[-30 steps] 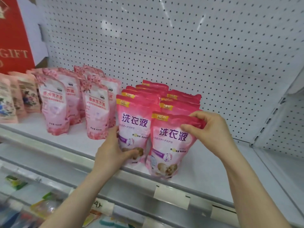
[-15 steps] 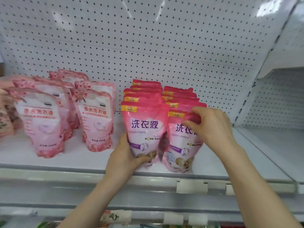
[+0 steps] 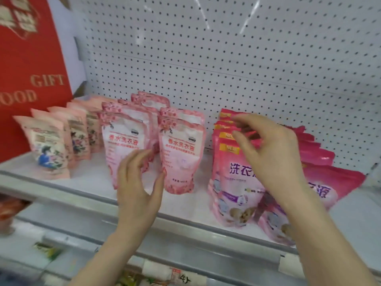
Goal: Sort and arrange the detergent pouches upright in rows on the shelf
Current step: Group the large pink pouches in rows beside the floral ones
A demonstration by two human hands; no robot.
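Two rows of bright pink detergent pouches (image 3: 233, 182) stand on the white shelf (image 3: 86, 180) at the right; the right row's front pouch (image 3: 327, 190) leans. Two rows of pale pink pouches (image 3: 181, 153) stand in the middle. My left hand (image 3: 140, 182) hovers with spread fingers in front of the left pale pouch (image 3: 121, 141), holding nothing. My right hand (image 3: 268, 153) is raised in front of the bright pink rows, fingers loosely bent, gripping nothing.
Peach floral pouches (image 3: 49, 147) stand in rows at the far left, under a red gift box (image 3: 31, 65). White pegboard (image 3: 226, 58) backs the shelf. Price-tag rail (image 3: 185, 240) runs along the front edge; a lower shelf holds goods.
Both hands have let go of the bright pink front pouches. My left hand has moved left toward the pale pink pouches; my right hand has lifted. The view has swung left.
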